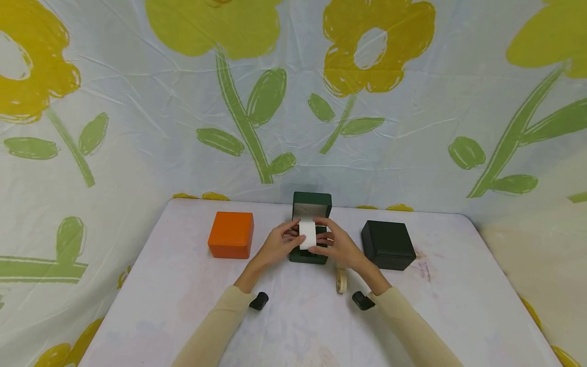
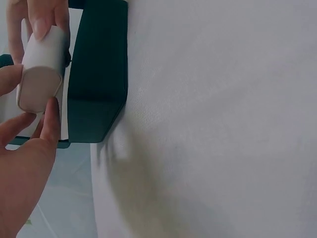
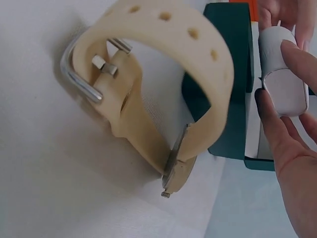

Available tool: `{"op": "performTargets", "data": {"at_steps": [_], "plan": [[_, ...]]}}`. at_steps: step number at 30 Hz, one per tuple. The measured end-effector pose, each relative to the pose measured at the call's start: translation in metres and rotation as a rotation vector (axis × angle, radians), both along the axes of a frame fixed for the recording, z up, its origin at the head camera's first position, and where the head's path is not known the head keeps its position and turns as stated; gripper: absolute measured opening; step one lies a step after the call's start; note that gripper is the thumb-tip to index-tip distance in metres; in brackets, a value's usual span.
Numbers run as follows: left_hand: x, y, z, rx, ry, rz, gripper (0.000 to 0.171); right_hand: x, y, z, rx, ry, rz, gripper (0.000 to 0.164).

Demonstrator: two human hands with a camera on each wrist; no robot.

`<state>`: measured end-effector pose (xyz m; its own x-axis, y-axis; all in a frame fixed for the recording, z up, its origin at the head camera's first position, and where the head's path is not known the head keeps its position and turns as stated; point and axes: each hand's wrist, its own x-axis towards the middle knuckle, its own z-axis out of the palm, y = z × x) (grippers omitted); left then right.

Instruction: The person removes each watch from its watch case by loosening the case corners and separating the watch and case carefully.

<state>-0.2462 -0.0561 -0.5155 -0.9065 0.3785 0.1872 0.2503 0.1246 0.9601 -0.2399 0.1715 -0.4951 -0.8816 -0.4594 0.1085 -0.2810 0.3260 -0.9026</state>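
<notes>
A white watch cushion [image 1: 308,234] is held between both hands, over an open dark green watch box [image 1: 312,198]. My left hand [image 1: 277,241] pinches one end of it with thumb and fingers. At the opposite end, my right hand [image 1: 340,244] grips it the same way. The left wrist view shows the flat oval end of the cushion [image 2: 40,82] framed by fingertips. A beige watch [image 1: 341,280] with its strap buckled in a loop stands on the table near my right wrist; its silver buckle is large in the right wrist view.
An orange box [image 1: 231,234] sits closed to the left of the green one. To the right is a closed black box [image 1: 389,244]. A pale cloth covers the table [image 1: 293,326], and a flower-printed curtain [image 1: 183,102] rises behind its far edge.
</notes>
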Motion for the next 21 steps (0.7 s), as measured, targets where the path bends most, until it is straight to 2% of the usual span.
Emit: {"op": "performTargets", "data": {"at_steps": [5,6,14,21], "plan": [[-0.0021,0.0019,-0.0018,-0.041,0.008,0.001,0.057,-0.0026,0.0006,-0.0036,0.015,0.004,-0.01,0.076],[-0.0046,0.0029,-0.0065,-0.055,0.007,0.01,0.058,-0.0033,0.0008,-0.0048,0.018,0.004,-0.013,0.076],[-0.0017,0.0072,-0.0021,-0.185,0.025,0.049,0.056,-0.0048,0.0013,-0.0104,0.021,0.064,-0.016,0.075],[-0.0008,0.0089,-0.0032,-0.214,0.047,0.058,0.054,-0.0037,-0.0015,-0.0094,0.069,0.105,-0.037,0.073]]}}
